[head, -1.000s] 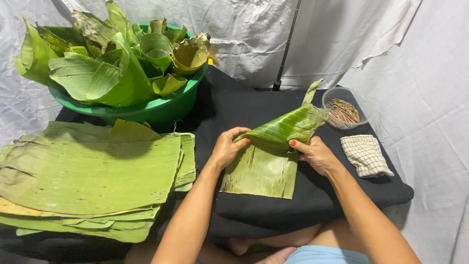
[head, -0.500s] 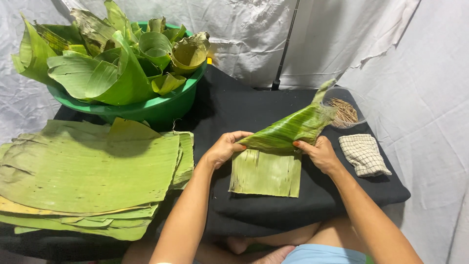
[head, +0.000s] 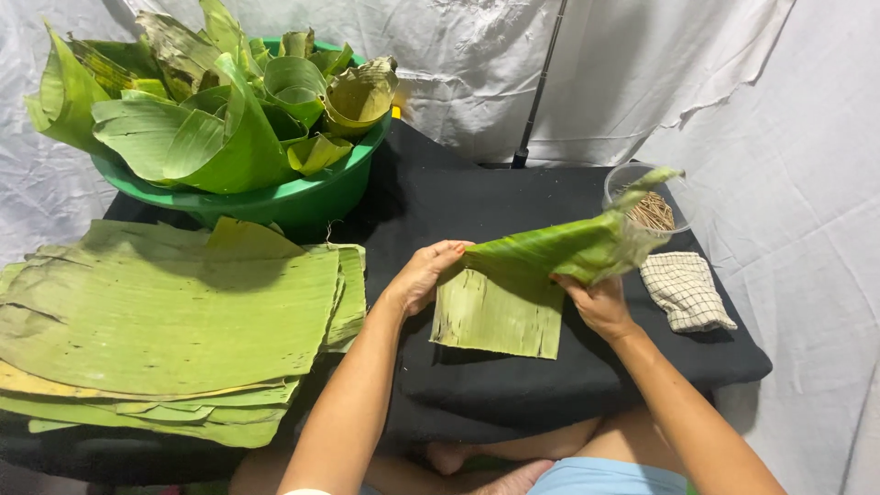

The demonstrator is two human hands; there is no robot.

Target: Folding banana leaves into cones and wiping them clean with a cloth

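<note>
A black-draped counter (head: 513, 197) carries everything here. Well to the left of the left hand's fingers lies a thick stack of flat banana leaves (head: 165, 321), and beyond that stack, far up-left of the fingers, stands a green basin (head: 302, 197) heaped with curled leaf pieces (head: 220, 119).

Between the two hands is the banana leaf piece (head: 522, 275), lifted off the counter and folded over along its top, its lower flap hanging down toward the black cloth. The left hand (head: 423, 275) has its fingers closed on the leaf's left end; the right hand (head: 600, 302) pinches the fold from below, fingers closed on it.

Just right of the right fingers lies a folded checked cloth (head: 686, 291). Above them, behind the leaf's raised tip, sits a clear cup of thin sticks (head: 651, 206).
</note>
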